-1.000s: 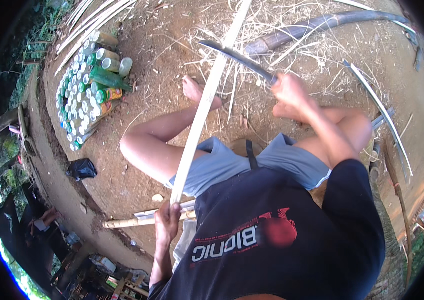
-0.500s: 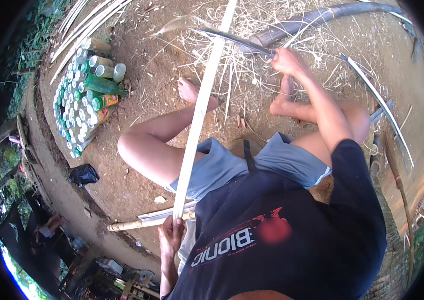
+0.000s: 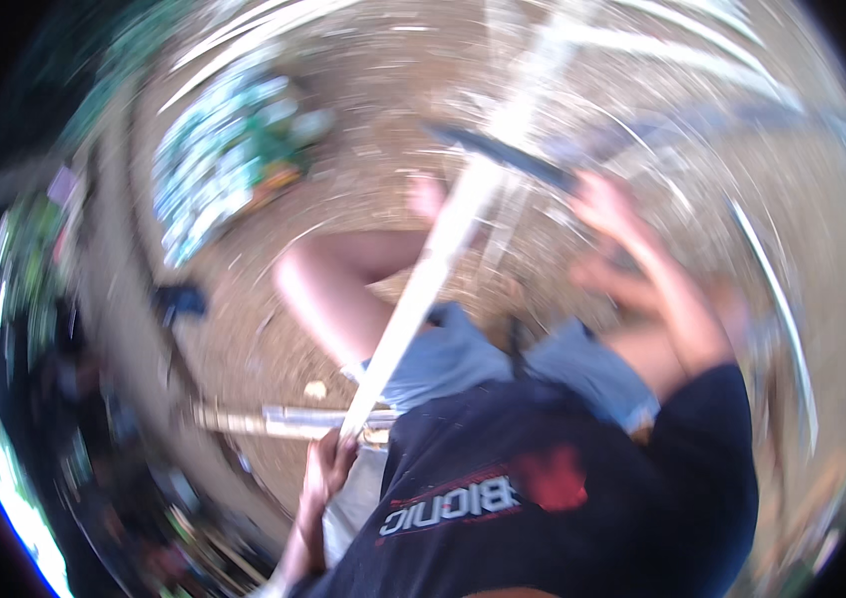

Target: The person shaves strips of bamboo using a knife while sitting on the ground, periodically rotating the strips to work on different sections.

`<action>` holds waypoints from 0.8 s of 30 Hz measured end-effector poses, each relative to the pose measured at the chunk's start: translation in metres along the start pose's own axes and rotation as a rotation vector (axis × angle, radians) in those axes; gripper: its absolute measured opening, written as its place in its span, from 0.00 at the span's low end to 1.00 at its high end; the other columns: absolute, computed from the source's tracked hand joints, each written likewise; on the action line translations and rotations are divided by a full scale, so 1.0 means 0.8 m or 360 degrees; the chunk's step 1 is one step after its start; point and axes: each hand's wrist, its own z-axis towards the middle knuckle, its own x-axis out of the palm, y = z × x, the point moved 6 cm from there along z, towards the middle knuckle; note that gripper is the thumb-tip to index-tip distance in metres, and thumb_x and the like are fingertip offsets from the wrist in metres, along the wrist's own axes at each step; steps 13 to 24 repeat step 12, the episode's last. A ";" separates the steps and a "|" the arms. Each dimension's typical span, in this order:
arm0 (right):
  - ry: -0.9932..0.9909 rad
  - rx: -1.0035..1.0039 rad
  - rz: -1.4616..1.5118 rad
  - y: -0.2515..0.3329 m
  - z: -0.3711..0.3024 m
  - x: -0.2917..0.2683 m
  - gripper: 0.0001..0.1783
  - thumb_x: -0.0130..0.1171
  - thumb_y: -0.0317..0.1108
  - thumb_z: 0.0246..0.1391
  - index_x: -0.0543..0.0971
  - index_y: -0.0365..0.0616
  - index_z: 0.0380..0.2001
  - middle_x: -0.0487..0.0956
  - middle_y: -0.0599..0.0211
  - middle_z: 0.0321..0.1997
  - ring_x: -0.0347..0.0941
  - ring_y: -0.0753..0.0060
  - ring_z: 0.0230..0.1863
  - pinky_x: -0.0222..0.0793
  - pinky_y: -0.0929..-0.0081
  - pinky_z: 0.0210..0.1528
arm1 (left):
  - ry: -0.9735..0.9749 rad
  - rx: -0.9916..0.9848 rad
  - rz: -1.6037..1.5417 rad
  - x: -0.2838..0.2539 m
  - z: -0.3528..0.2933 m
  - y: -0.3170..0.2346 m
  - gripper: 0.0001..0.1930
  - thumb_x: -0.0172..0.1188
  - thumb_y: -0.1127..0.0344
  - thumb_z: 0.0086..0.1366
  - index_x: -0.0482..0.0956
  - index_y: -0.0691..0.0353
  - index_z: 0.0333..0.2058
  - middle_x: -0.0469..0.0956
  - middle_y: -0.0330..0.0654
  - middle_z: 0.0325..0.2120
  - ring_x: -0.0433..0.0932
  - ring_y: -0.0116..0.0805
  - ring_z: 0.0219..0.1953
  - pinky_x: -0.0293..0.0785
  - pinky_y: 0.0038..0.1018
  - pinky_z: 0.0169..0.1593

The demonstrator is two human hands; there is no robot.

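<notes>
A long pale bamboo strip slants from beside my left hip up toward the far right, passing over my left thigh. Its near end is gripped in my left hand, fingers closed around it. My right hand, out past my right knee, is closed on the handle of a long dark-bladed knife. The blade lies across the strip, pointing left; blur hides whether it touches the strip or hovers just above it. The handle is mostly covered by my fingers.
Several bottles are heaped on the ground at the far left. A dark bag lies nearer. Bamboo poles rest by my left hip. Another pale strip lies to the right. A blurred dark pole lies beyond my right hand.
The whole view has swung and blurred, so the scene sits lower and further right. Both hands keep their holds. The knife still crosses the strip, now nearer my body along it.
</notes>
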 end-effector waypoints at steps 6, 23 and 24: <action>-0.0385 0.0094 0.0121 -0.299 0.028 -0.046 0.20 0.49 0.43 0.59 0.81 0.38 0.42 0.83 0.58 0.29 0.79 0.66 0.26 0.74 0.64 0.30 | 0.0019 0.0604 0.0310 0.011 0.068 -0.065 0.17 0.52 0.56 0.70 0.74 0.66 0.32 0.74 0.54 0.19 0.75 0.57 0.26 0.71 0.44 0.32; 0.0255 0.0641 0.0776 -0.183 -0.003 -0.010 0.17 0.62 0.46 0.54 0.76 0.43 0.35 0.67 0.72 0.12 0.64 0.75 0.09 0.61 0.77 0.11 | -0.0134 0.0611 0.0441 0.004 0.085 -0.089 0.20 0.51 0.49 0.70 0.75 0.64 0.33 0.76 0.57 0.21 0.77 0.59 0.29 0.72 0.47 0.36; 0.0255 0.0641 0.0776 -0.183 -0.003 -0.010 0.17 0.62 0.46 0.54 0.76 0.43 0.35 0.67 0.72 0.12 0.64 0.75 0.09 0.61 0.77 0.11 | -0.0134 0.0611 0.0441 0.004 0.085 -0.089 0.20 0.51 0.49 0.70 0.75 0.64 0.33 0.76 0.57 0.21 0.77 0.59 0.29 0.72 0.47 0.36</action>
